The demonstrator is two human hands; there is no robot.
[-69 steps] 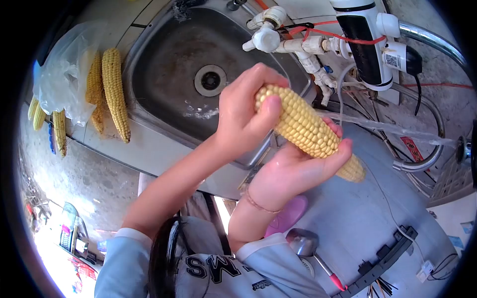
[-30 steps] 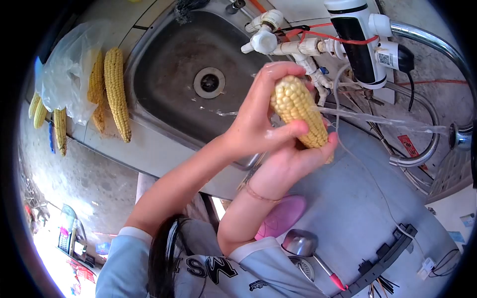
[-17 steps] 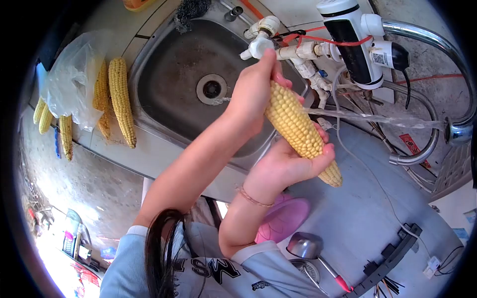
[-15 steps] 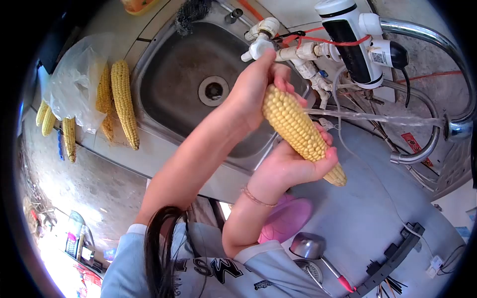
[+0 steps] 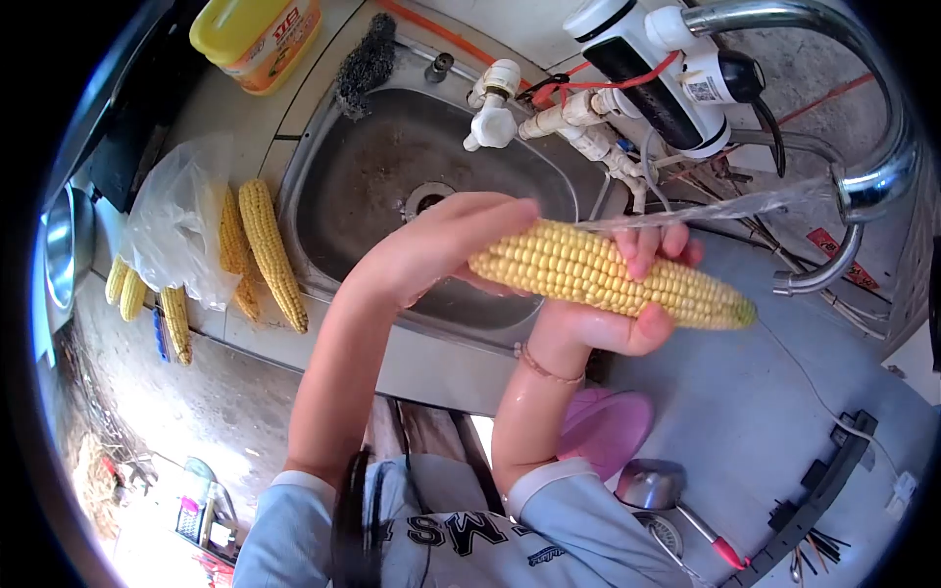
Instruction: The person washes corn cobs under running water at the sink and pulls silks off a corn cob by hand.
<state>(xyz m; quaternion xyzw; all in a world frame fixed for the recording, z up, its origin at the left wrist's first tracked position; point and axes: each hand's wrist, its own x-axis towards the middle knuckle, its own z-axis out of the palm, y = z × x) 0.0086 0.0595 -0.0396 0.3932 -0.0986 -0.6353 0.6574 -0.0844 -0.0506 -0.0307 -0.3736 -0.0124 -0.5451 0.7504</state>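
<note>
A yellow corn cob [image 5: 588, 267] lies across both hands, stripped of husk, its pale greenish tip pointing right. My left hand [image 5: 439, 243] closes over the left end of the cob. Around its middle and right part, my right hand [image 5: 613, 328] grips with the thumb below and the fingers over the far side. A stream of water [image 5: 716, 208] runs from the curved metal faucet [image 5: 867, 191] to the cob. Behind my left hand is the steel sink [image 5: 343, 186], its drain partly hidden.
Several corn cobs [image 5: 272, 257] lie on the left counter beside and under a clear plastic bag [image 5: 176, 235]. A yellow tub [image 5: 260, 44] and dark scouring mesh [image 5: 366, 69] sit behind. At right are a white water heater [image 5: 652, 83], pink basin [image 5: 613, 426], ladle [image 5: 652, 485] and power strip [image 5: 818, 490].
The cob has turned from a steep slant to nearly level, its tip swinging right and up. My left hand has moved lower and left along with it. The view has shifted.
</note>
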